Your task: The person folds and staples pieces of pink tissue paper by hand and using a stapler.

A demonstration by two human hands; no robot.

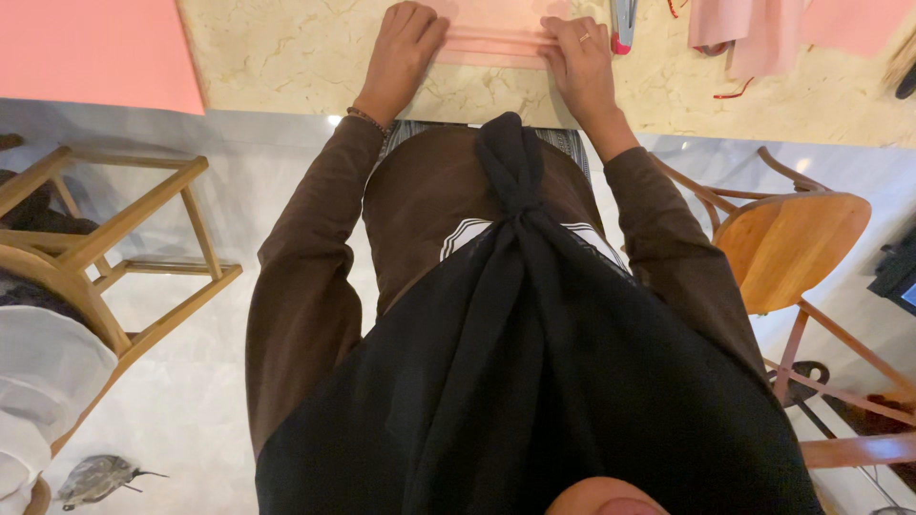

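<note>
Two hands press flat on a folded pink sheet [491,38] at the near edge of the table [305,67]. The left hand [405,48] lies on the sheet's left end, fingers curled down, its grip closed against the paper. The right hand [577,57], wearing a ring, holds the sheet's right end the same way, fingers flat on the fold. A larger pink sheet [91,52] lies well apart at the table's left corner. Scissors [623,24] sit just beside the right hand, and more pink pieces [763,33] lie farther right. Wooden stools stand on both sides, one left [105,238], one right [792,243].
</note>
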